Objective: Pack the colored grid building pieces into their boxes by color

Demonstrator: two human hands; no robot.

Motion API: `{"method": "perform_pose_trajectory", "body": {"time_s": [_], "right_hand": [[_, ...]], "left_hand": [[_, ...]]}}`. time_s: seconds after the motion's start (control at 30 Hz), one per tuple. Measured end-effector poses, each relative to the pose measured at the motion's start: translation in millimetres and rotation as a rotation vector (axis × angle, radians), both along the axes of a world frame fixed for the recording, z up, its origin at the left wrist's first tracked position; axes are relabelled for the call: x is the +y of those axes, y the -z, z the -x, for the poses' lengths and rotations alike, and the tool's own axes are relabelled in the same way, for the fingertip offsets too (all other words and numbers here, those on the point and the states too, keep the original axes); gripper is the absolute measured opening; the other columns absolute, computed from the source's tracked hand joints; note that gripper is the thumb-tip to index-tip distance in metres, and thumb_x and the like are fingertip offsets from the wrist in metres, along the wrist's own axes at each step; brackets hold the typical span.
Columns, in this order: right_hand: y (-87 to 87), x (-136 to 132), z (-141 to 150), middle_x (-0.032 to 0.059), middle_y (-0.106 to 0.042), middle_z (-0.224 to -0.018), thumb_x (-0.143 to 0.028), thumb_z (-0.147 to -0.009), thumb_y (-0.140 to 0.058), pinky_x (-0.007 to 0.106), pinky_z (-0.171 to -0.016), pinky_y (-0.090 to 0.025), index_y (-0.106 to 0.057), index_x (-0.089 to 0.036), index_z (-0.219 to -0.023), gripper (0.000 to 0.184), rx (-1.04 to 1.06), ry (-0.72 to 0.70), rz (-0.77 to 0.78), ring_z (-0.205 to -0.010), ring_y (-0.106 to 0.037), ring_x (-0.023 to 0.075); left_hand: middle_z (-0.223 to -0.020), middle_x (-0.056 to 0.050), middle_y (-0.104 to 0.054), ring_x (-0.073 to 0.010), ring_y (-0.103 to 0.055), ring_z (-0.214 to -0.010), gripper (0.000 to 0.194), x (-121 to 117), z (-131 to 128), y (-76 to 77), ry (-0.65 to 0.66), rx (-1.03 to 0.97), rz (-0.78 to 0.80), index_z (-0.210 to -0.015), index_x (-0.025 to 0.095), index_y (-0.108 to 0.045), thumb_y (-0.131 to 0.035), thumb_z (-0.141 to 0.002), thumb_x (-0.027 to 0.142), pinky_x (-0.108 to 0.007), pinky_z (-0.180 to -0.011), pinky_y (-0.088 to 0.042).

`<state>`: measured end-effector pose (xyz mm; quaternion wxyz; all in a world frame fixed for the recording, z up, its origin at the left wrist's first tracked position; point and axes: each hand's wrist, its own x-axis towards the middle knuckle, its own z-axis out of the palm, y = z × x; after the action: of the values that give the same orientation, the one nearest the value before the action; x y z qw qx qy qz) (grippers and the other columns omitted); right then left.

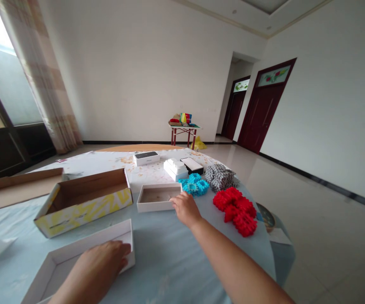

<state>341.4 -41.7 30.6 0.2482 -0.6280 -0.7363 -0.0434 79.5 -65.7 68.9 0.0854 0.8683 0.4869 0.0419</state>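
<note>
My left hand [104, 261] is at the right end of a large, shallow white box [54, 257] in the near left. Its fingers are bent together at the box's near right corner, and the undersides of the fingers are hidden. Farther forward, my right hand [186, 207] pinches the right end wall of a smaller white box [153, 206], which is open at the top and has a greyish inside. Just beyond that hand lies a cluster of blue plastic pieces [194, 185]. Red plastic pieces [235, 211] lie to its right.
An open yellow-and-white cardboard box [87, 215] stands left, near a brown cardboard tray [17, 190]. Grey pieces [219, 177], a white box with white pieces [175, 169], a black-edged box [192, 165] and a phone box [146, 158] sit farther back. The round table's edge curves along the right.
</note>
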Motion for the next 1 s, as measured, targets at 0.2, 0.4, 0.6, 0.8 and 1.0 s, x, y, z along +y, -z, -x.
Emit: {"method": "perform_pose_trajectory", "body": {"time_s": [0.2, 0.4, 0.6, 0.8, 1.0], "right_hand": [[23.2, 16.3, 6.4, 0.0077, -0.057, -0.117, -0.008, -0.081, -0.044, 0.034, -0.095, -0.036, -0.056, -0.019, -0.117, 0.040, 0.155, -0.097, -0.096, -0.111, -0.044, 0.0184], [27.1, -18.6, -0.7, 0.0098, -0.058, -0.111, -0.018, -0.081, -0.048, 0.033, -0.089, -0.044, -0.058, -0.018, -0.111, 0.032, 0.346, -0.039, -0.118, -0.098, -0.055, 0.0180], [17.8, -47.6, -1.1, 0.0077, -0.065, -0.088, -0.037, -0.084, -0.047, 0.026, -0.071, -0.048, -0.060, -0.016, -0.103, 0.031, 0.480, 0.049, 0.038, -0.071, -0.061, 0.0149], [16.5, -61.0, 10.9, 0.0066, -0.066, -0.073, -0.055, -0.080, -0.046, 0.026, -0.064, -0.045, -0.059, -0.014, -0.107, 0.051, 0.536, -0.074, 0.294, -0.068, -0.061, 0.0177], [9.5, -70.2, 17.1, 0.0022, -0.062, -0.066, -0.049, -0.084, -0.040, 0.022, -0.053, -0.038, -0.061, -0.016, -0.092, 0.040, 0.518, -0.221, 0.368, -0.057, -0.055, 0.0135]], "left_hand": [[-0.084, -0.004, -0.068, -0.0230, -0.063, -0.082, 0.031, -31.2, -49.8, 6.5, 0.197, -0.003, -0.056, -0.093, 0.028, -0.067, -0.038, -0.082, 0.022, -0.035, -0.073, -0.046], [-0.106, -0.006, -0.066, -0.0242, -0.061, -0.095, 0.040, -20.2, -38.4, 2.6, 0.149, -0.190, -0.090, -0.114, 0.027, -0.059, -0.043, -0.082, 0.045, -0.035, -0.084, -0.044], [-0.101, -0.007, -0.068, -0.0261, -0.062, -0.090, 0.048, 48.7, 34.9, -1.9, -0.197, -0.335, -0.073, -0.101, 0.020, -0.062, -0.044, -0.076, 0.057, -0.032, -0.080, -0.045], [-0.070, -0.002, -0.065, -0.0199, -0.060, -0.065, 0.051, 42.6, 53.2, 20.7, -0.329, -0.559, 0.364, -0.094, 0.016, -0.061, -0.042, -0.074, 0.058, -0.021, -0.041, -0.040], [-0.056, 0.004, -0.055, -0.0096, -0.044, -0.048, 0.044, 26.1, 32.5, 31.9, -0.297, -0.767, 0.385, -0.091, 0.014, -0.063, -0.051, -0.073, 0.053, -0.017, -0.040, -0.032]]}}
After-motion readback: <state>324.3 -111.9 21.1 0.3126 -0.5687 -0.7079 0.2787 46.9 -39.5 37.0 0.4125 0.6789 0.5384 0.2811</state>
